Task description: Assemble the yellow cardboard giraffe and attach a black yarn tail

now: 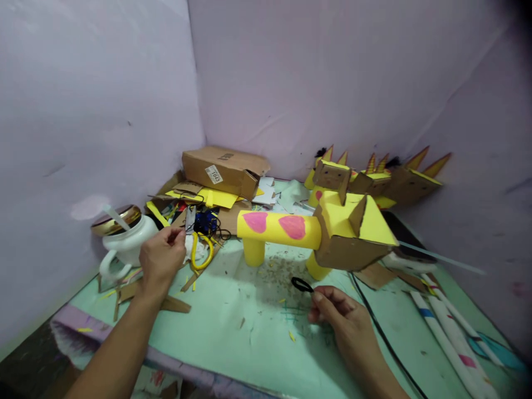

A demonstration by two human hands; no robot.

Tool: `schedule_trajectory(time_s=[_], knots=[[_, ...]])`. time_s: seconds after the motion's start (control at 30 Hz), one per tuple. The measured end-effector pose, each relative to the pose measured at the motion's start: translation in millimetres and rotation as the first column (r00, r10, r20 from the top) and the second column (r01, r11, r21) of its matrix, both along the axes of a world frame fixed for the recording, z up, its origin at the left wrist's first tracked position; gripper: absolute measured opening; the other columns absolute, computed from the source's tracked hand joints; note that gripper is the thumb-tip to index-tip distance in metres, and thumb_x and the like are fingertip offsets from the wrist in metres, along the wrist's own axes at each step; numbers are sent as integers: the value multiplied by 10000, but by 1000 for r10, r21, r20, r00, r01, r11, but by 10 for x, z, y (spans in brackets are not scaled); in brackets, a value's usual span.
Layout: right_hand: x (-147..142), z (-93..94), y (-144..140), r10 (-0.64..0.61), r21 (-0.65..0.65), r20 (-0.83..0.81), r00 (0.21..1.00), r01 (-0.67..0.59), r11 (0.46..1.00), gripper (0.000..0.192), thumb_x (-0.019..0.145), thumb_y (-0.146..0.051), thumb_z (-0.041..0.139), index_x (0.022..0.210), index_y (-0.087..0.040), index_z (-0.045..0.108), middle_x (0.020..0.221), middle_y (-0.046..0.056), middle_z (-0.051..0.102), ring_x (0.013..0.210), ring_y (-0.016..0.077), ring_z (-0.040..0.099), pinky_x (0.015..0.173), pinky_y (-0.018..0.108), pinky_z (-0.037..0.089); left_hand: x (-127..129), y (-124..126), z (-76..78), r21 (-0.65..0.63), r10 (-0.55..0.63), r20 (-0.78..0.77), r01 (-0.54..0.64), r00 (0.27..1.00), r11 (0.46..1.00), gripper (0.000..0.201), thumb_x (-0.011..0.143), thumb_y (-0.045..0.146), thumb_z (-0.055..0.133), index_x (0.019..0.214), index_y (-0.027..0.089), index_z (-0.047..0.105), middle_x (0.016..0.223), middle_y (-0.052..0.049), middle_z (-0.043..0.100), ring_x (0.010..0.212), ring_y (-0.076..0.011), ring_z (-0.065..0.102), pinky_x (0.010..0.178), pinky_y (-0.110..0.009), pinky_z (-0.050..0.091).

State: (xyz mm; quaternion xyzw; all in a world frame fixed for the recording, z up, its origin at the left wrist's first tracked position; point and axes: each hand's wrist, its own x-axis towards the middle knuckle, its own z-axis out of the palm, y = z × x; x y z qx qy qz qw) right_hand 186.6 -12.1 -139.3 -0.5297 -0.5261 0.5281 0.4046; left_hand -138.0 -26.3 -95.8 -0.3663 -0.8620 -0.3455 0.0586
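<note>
A small black loop (302, 285), perhaps yarn or an elastic, is pinched between the thumb and fingers of my right hand (347, 327), low over the table. My left hand (163, 256) is closed in a pinch beside a tangle of black yarn (206, 221); what its fingertips hold, if anything, is too small to make out. Yellow-handled scissors (202, 252) lie just to its right. Between and beyond my hands stands a yellow tube-bodied paper animal (279, 229) with pink spots. Its boxy cardboard head (353, 235) faces right.
A white teapot-like pot (131, 241) stands at the left. Behind it are a cardboard box (224, 166) and paper scraps. Several similar cardboard heads (332, 176) with horns line the back right. Rolled white tubes (453, 338) and a black cable (384, 332) lie at the right.
</note>
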Motion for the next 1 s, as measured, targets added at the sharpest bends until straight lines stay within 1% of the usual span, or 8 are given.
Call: schedule_trajectory(time_s=[0.2,0.33,0.47,0.67,0.77,0.87,0.93,1.0], knots=[[-71,65,16,-20,-17,-145,989,18,1000,266,684,-414,643,685,-156,578,490,-22,560,462,121,520,489,234,394,143,-40,18,-110,-7,-2,7,1000,994,311,749,394,502,952,224,665,800,-1,698,783,-193,630,607,-231,410],[-87,84,20,-21,-21,-174,984,18,1000,267,687,-411,644,676,-155,568,487,-30,554,440,110,516,480,227,395,168,-14,-61,-49,-42,1,42,999,998,249,712,363,558,908,256,668,809,38,708,756,-174,630,605,-220,416],[-73,124,-17,44,25,-194,980,-40,999,270,704,-413,641,670,-156,563,497,-28,565,442,107,520,487,223,397,147,1,-141,-26,-34,8,34,999,999,244,693,344,571,897,259,675,820,49,711,751,-162,637,626,-213,431],[-70,144,-76,101,93,-163,982,-87,992,265,733,-412,617,675,-158,568,487,-21,571,448,108,513,498,224,397,168,-16,-99,13,-59,54,58,997,998,216,683,319,589,873,255,669,788,51,700,746,-150,635,651,-197,444],[-67,129,-84,105,114,-116,988,-92,989,279,731,-427,614,665,-160,568,489,-9,575,462,121,515,498,231,395,168,-25,-16,-117,-55,9,56,998,992,275,754,359,499,952,231,641,849,-3,698,799,-191,640,657,-242,457],[-51,122,-78,89,130,-47,995,-82,988,296,728,-445,606,653,-161,576,494,3,580,482,133,519,506,237,397,142,-30,39,-319,-116,-87,83,989,944,367,775,404,439,1004,179,616,1002,-114,666,914,-299,610,681,-348,468],[-38,124,-67,95,126,-5,995,-93,988,312,726,-463,596,648,-162,578,496,11,582,490,144,524,510,244,400,125,-31,46,-395,-123,-152,54,981,917,396,743,413,461,994,149,618,1055,-183,626,964,-363,574,700,-409,465],[-29,128,-57,118,124,29,993,-121,985,330,723,-483,584,645,-162,574,496,18,582,495,153,528,510,251,401,122,-29,43,-452,-116,-181,22,977,892,399,740,413,441,971,141,621,1062,-211,601,937,-378,580,695,-437,465]])
